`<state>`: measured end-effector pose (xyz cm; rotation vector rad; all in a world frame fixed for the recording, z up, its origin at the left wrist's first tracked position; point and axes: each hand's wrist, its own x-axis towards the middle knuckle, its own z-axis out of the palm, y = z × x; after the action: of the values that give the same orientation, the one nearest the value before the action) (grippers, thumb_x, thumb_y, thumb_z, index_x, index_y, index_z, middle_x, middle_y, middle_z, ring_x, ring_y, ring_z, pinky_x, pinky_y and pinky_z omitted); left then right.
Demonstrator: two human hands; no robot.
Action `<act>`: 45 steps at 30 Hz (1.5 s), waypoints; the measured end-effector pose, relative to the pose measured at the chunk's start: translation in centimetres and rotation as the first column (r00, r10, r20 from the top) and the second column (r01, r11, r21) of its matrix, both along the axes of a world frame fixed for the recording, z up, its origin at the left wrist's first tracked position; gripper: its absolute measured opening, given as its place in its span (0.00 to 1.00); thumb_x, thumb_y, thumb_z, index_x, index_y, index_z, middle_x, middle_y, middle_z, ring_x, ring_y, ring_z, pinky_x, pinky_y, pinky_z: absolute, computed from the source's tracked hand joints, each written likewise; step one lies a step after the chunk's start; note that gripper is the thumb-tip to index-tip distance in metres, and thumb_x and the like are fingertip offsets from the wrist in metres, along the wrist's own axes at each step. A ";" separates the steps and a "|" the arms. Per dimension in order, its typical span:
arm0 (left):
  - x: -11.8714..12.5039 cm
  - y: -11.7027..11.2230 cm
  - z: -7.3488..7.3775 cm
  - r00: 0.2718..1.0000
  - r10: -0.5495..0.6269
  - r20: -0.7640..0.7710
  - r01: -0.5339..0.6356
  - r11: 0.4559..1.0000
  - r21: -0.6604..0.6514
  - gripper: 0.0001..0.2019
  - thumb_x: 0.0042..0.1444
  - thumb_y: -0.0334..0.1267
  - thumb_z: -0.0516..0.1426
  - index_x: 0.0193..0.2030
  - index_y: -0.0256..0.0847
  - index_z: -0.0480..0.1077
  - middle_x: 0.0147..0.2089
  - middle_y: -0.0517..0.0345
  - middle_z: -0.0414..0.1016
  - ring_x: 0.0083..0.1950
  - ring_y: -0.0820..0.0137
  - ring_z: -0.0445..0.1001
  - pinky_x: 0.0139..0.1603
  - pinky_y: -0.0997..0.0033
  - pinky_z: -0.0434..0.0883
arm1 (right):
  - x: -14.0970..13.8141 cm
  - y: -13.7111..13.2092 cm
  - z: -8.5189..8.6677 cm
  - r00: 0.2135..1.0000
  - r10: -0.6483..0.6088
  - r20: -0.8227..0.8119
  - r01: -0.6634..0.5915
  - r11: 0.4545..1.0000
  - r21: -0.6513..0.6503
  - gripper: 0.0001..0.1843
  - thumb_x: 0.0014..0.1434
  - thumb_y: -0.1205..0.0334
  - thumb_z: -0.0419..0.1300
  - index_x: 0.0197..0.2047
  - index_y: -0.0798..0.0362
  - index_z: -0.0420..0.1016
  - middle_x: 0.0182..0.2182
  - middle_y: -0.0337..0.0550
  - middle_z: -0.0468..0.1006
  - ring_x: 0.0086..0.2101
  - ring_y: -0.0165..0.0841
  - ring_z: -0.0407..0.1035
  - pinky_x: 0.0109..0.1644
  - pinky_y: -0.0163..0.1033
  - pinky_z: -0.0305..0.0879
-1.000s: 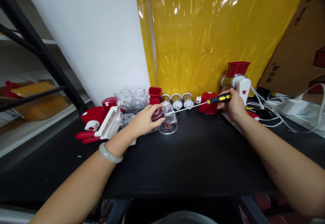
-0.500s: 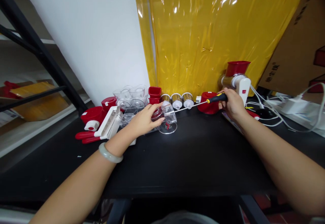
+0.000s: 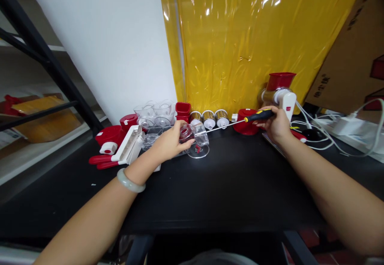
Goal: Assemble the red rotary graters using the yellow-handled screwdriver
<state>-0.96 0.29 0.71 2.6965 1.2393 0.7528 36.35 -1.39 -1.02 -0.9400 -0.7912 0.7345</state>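
Note:
My left hand (image 3: 172, 141) is closed around a clear plastic part (image 3: 200, 133), thumb in front and fingers behind. It is held over the table at the middle of the view. My right hand (image 3: 277, 124) grips the black and yellow handle of a screwdriver (image 3: 260, 115). The long thin shaft points left, and its tip meets the clear part's right side; whether it sits inside cannot be made out. Beneath the clear part lies a round clear piece (image 3: 198, 151) with a red mark. Behind my hands stand several metal grater drums (image 3: 209, 119) with white ends.
Red cups (image 3: 183, 108) and clear cups (image 3: 162, 108) stand along the back. At the left are a white holder with red handles (image 3: 129, 147) and a red base (image 3: 110, 135). A white machine with a red hopper (image 3: 282, 81), cables and a power strip (image 3: 348, 125) are at the right.
The fingers of my right hand have opened and shifted slightly right and back along the screwdriver's handle, showing more of it. My left hand and the clear part have hardly moved.

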 end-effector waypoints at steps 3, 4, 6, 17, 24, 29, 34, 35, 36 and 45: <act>-0.1 0.2 -0.3 1.000 0.027 0.002 -0.027 0.999 0.026 0.32 0.58 0.59 0.56 0.60 0.39 0.54 0.51 0.39 0.75 0.45 0.52 0.79 0.41 0.56 0.72 | 0.1 0.1 -0.2 1.000 -0.013 0.010 0.013 1.000 -0.006 0.13 0.60 0.52 0.52 0.30 0.50 0.72 0.20 0.39 0.74 0.16 0.31 0.68 0.16 0.35 0.64; -0.1 0.3 -0.3 0.999 0.033 -0.002 -0.033 0.999 0.034 0.32 0.57 0.59 0.56 0.59 0.39 0.54 0.49 0.40 0.75 0.42 0.53 0.79 0.39 0.57 0.72 | 0.1 0.2 -0.3 1.000 -0.021 0.018 0.021 1.000 -0.010 0.13 0.60 0.53 0.53 0.30 0.50 0.72 0.19 0.39 0.74 0.15 0.30 0.68 0.16 0.34 0.64; -0.1 0.3 -0.4 0.999 0.040 -0.006 -0.040 0.998 0.040 0.31 0.57 0.59 0.56 0.57 0.39 0.54 0.44 0.43 0.76 0.38 0.56 0.78 0.35 0.60 0.70 | 0.0 0.4 -0.4 0.998 -0.042 0.038 0.042 0.999 -0.012 0.13 0.59 0.54 0.54 0.30 0.51 0.73 0.17 0.38 0.73 0.15 0.29 0.67 0.15 0.33 0.62; -0.1 0.4 -0.5 0.999 0.030 -0.021 -0.028 0.995 0.093 0.27 0.58 0.59 0.56 0.52 0.41 0.55 0.41 0.49 0.75 0.33 0.61 0.76 0.30 0.65 0.67 | 0.0 0.7 -0.5 0.987 -0.072 0.144 0.068 0.997 0.029 0.13 0.61 0.50 0.57 0.27 0.45 0.70 0.10 0.34 0.59 0.11 0.30 0.57 0.12 0.37 0.53; 0.1 0.2 0.1 0.991 -0.018 -0.131 0.033 0.993 0.113 0.17 0.63 0.54 0.52 0.45 0.42 0.61 0.41 0.50 0.73 0.38 0.59 0.74 0.35 0.62 0.68 | -0.3 0.5 -0.3 0.977 -0.113 0.182 0.111 0.994 0.022 0.20 0.58 0.43 0.60 0.23 0.46 0.66 0.07 0.32 0.57 0.08 0.29 0.54 0.10 0.37 0.50; 0.2 0.2 0.2 0.991 -0.059 -0.123 0.074 0.989 0.124 0.15 0.64 0.52 0.52 0.39 0.42 0.64 0.44 0.49 0.72 0.42 0.59 0.74 0.41 0.60 0.71 | -0.2 0.6 -0.3 0.990 -0.103 0.094 0.110 0.991 -0.076 0.21 0.64 0.50 0.49 0.25 0.50 0.70 0.11 0.38 0.67 0.11 0.31 0.63 0.13 0.35 0.59; 0.2 0.1 0.2 0.993 -0.083 -0.080 0.090 0.992 0.090 0.15 0.63 0.52 0.53 0.37 0.42 0.65 0.52 0.46 0.72 0.53 0.56 0.74 0.51 0.56 0.72 | 0.0 0.5 -0.5 0.997 -0.057 0.053 0.060 0.997 -0.056 0.16 0.61 0.56 0.50 0.30 0.52 0.74 0.20 0.42 0.76 0.17 0.32 0.71 0.16 0.34 0.64; 0.2 0.1 0.2 0.994 -0.082 -0.078 0.089 0.992 0.086 0.15 0.63 0.51 0.53 0.37 0.41 0.66 0.53 0.46 0.72 0.54 0.56 0.74 0.52 0.55 0.72 | 0.0 0.5 -0.5 0.996 -0.064 0.062 0.067 0.997 -0.045 0.15 0.60 0.56 0.50 0.31 0.52 0.75 0.20 0.42 0.76 0.17 0.32 0.71 0.16 0.33 0.64; 0.2 0.1 0.2 0.994 -0.081 -0.078 0.087 0.993 0.083 0.15 0.63 0.51 0.53 0.37 0.41 0.66 0.53 0.46 0.72 0.54 0.56 0.74 0.53 0.55 0.72 | -0.1 0.4 -0.5 0.995 -0.074 0.069 0.077 0.996 -0.041 0.14 0.60 0.57 0.51 0.31 0.52 0.75 0.20 0.42 0.76 0.17 0.32 0.71 0.16 0.33 0.64; 0.3 0.0 0.3 0.994 -0.080 -0.076 0.085 0.994 0.065 0.15 0.63 0.51 0.53 0.40 0.40 0.69 0.52 0.46 0.72 0.52 0.57 0.74 0.54 0.54 0.71 | -0.3 0.4 -0.5 0.984 -0.050 0.171 0.049 0.999 0.013 0.13 0.60 0.50 0.57 0.28 0.48 0.72 0.09 0.34 0.63 0.10 0.30 0.59 0.14 0.36 0.57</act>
<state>-0.70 0.32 0.99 2.8343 1.1286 0.7051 36.00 -1.00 -1.53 -1.0209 -0.9178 0.6120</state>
